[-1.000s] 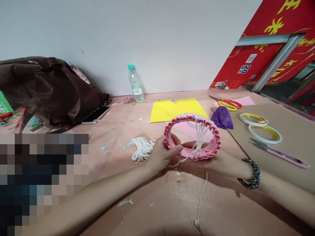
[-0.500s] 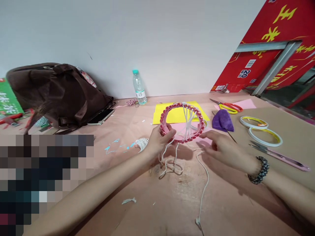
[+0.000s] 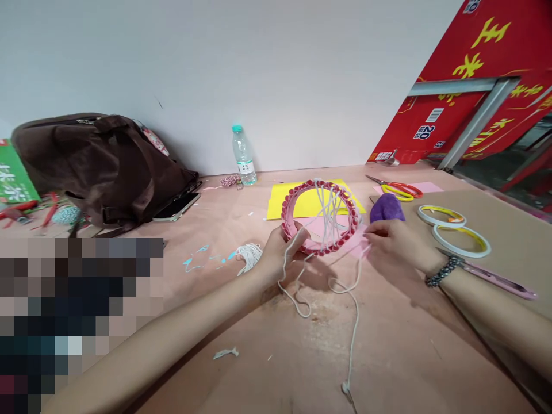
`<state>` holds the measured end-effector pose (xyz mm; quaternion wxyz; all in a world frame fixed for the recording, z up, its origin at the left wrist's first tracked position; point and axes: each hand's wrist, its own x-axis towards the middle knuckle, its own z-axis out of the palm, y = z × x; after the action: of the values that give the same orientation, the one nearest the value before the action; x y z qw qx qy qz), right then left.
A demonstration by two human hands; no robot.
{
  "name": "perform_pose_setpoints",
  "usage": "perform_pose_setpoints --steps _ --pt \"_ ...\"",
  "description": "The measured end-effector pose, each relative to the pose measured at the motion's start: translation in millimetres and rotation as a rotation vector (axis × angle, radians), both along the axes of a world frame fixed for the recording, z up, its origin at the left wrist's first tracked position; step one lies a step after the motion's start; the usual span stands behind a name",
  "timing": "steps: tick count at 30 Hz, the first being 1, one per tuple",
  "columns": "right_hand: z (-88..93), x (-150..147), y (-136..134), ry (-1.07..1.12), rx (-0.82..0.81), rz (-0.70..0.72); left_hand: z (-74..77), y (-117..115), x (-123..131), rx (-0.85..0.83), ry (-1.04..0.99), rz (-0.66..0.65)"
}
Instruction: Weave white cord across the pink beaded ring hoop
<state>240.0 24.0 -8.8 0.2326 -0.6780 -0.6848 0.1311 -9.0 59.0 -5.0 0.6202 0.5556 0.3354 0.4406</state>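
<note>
My left hand [image 3: 280, 253] grips the lower left of a pink hoop [image 3: 285, 206] edged with dark red round pieces, its thumb on the inside. White string [image 3: 331, 215] crosses the hoop's right half in several strands. To the right of the hoop, my right hand [image 3: 399, 244] pinches a length of the string at its fingertips. Loose string hangs below the hoop, and one strand [image 3: 356, 322] trails down the table to a small knotted end. A purple cloth piece [image 3: 388, 208] lies just behind my right hand, which partly covers it.
Yellow paper [image 3: 276, 201] lies behind the hoop. To the right are red-and-yellow scissors [image 3: 403, 191], two tape rolls [image 3: 461, 240] and a pink cutter [image 3: 500, 279]. A bottle [image 3: 244, 155], brown bag [image 3: 103, 167], phone [image 3: 177, 207] and string bundle [image 3: 250, 256] are farther left.
My right hand has moved right and slightly up, away from the hoop's edge, drawing string with it. The strands across the hoop have shifted, and the loose loops below hang differently.
</note>
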Motion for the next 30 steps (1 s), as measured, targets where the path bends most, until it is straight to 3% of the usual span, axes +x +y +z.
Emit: perform_pose_setpoints --steps 3,6,9,12,15,20,22,25,28,30 --pt "0.4 7.5 -3.3 -0.086 0.042 -0.077 -5.6 2.3 -0.2 -0.038 -0.008 -0.030" --pt "3.1 -18.0 -15.4 0.176 -0.021 0.120 -10.5 2.1 -0.7 -0.005 0.029 -0.041" --pt "7.0 -52.7 -27.8 0.575 -0.251 0.357 -10.4 -2.0 -1.6 0.068 0.116 -0.043" --pt "9.3 -63.9 -30.4 0.697 -0.328 0.418 -8.2 -6.9 -2.0 0.067 0.140 -0.077" --pt "7.5 -39.6 -19.2 0.560 -0.224 0.338 -8.9 -7.7 -2.0 0.081 0.117 -0.066" --pt "-2.6 24.0 4.8 -0.166 0.094 -0.081 -11.8 -6.6 -1.5 0.046 0.102 -0.065" --pt "-4.0 28.4 4.7 -0.255 0.146 -0.133 -10.7 -8.0 -1.1 0.010 0.091 -0.077" --pt "0.6 1.5 -8.9 -0.042 0.110 0.088 -8.5 -10.7 -1.0 -0.005 0.099 -0.101" --pt "8.8 -40.0 -27.8 0.341 -0.071 0.403 -8.7 -12.1 -2.0 0.013 0.094 -0.140" --pt "12.4 -55.8 -34.6 0.483 -0.168 0.501 -10.1 -12.5 -3.1 0.019 0.087 -0.165"
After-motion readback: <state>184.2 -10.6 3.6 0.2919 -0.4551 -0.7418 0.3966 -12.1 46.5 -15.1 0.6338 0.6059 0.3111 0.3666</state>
